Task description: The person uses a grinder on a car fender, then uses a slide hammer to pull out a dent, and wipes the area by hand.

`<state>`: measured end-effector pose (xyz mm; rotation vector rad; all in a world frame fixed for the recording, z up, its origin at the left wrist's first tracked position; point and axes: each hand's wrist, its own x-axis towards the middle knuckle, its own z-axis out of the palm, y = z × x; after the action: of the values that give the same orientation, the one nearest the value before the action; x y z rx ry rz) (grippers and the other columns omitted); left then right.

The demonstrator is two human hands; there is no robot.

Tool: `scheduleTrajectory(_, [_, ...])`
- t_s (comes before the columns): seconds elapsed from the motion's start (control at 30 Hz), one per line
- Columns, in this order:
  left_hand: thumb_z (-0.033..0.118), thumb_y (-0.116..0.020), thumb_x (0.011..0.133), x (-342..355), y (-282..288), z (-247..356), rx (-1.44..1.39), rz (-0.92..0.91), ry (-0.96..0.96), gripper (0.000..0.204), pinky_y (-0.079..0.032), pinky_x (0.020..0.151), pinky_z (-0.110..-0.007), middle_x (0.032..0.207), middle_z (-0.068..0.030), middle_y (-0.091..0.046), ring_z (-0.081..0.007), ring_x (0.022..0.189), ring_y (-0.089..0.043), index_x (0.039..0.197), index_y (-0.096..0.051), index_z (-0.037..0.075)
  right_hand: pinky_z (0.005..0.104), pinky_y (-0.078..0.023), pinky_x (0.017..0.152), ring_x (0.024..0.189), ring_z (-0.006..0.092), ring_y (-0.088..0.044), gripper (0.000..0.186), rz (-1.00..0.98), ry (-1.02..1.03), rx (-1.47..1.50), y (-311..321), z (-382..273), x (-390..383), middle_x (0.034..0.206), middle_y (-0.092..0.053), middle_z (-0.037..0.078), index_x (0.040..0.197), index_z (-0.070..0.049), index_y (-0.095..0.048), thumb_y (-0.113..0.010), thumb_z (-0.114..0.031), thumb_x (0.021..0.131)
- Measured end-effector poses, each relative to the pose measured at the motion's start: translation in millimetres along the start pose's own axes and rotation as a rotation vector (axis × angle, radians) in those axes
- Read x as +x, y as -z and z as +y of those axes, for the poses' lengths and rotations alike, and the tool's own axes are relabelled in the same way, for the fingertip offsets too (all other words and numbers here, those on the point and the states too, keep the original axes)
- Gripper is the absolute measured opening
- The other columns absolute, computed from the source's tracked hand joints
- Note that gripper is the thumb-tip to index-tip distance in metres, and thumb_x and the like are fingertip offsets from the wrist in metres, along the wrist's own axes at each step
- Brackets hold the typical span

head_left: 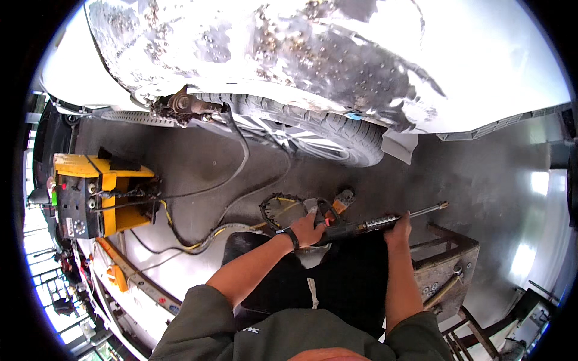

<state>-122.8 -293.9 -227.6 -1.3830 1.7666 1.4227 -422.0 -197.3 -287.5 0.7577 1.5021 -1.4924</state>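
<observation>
Across my lap lies a long dent-puller gun (376, 223) with a black body, a spring-like coil section and a thin metal rod reaching out to the right. My left hand (308, 230) grips its rear by the looped handle; a black watch is on that wrist. My right hand (398, 231) is wrapped round the front part, just behind the bare rod. Above it, the white car panel (313, 54) is ground to bare metal and dotted with many small weld marks. Beyond my left hand, an orange and grey power tool (341, 203) sits on the floor.
A tire (361, 141) stands under the panel. Left of it, a rusty clamp (186, 103) grips the panel edge, with cables running to a yellow and black welding machine (108, 192). Hoses (211, 237) loop over the floor. A worn wooden stool (442, 280) stands by my right arm.
</observation>
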Motion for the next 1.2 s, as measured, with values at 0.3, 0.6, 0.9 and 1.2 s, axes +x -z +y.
scheduleTrajectory(0.3, [0.005,-0.057,0.095,6,130,44,-0.32,0.837,-1.105,0.026,-0.053,0.075,-0.03,0.094,-0.0051,-0.071,-0.012,0.083,-0.063,0.118,-0.068,0.002,0.0563,-0.053,0.083,0.09,0.035,-0.062,0.046,-0.189,0.154,0.174,-18,-1,123,0.108,-0.061,0.017,0.125,0.001,-0.046,-0.033,-0.04,0.109])
scheduleTrajectory(0.6, [0.028,-0.057,0.102,-24,199,119,-0.968,0.425,-1.288,0.024,-0.055,0.071,-0.031,0.1,-0.0073,-0.07,-0.02,0.083,-0.069,0.113,-0.062,0.006,0.0598,-0.054,0.074,0.084,0.0377,-0.064,0.05,-0.139,0.14,0.375,-18,7,180,0.093,-0.062,0.019,0.123,0.001,-0.043,-0.038,-0.045,0.105])
scheduleTrajectory(0.9, [0.044,-0.07,0.095,-27,198,137,-0.843,0.598,-1.29,0.035,-0.05,0.053,-0.024,0.075,0.0004,-0.061,-0.0116,0.062,-0.062,0.088,-0.063,0.01,0.0617,-0.053,0.073,0.08,0.0398,-0.061,0.031,-0.189,0.215,0.268,-18,3,204,0.092,-0.059,0.019,0.117,-0.003,-0.042,-0.043,-0.032,0.105])
scheduleTrajectory(1.2, [0.052,-0.063,0.098,-22,199,129,-0.731,0.522,-1.233,0.047,-0.048,0.048,-0.024,0.065,-0.0005,-0.057,-0.0116,0.056,-0.061,0.088,-0.062,0.006,0.0607,-0.053,0.072,0.081,0.0391,-0.062,0.026,-0.226,0.226,0.172,-38,11,217,0.095,-0.059,0.018,0.119,-0.003,-0.046,-0.043,-0.022,0.101])
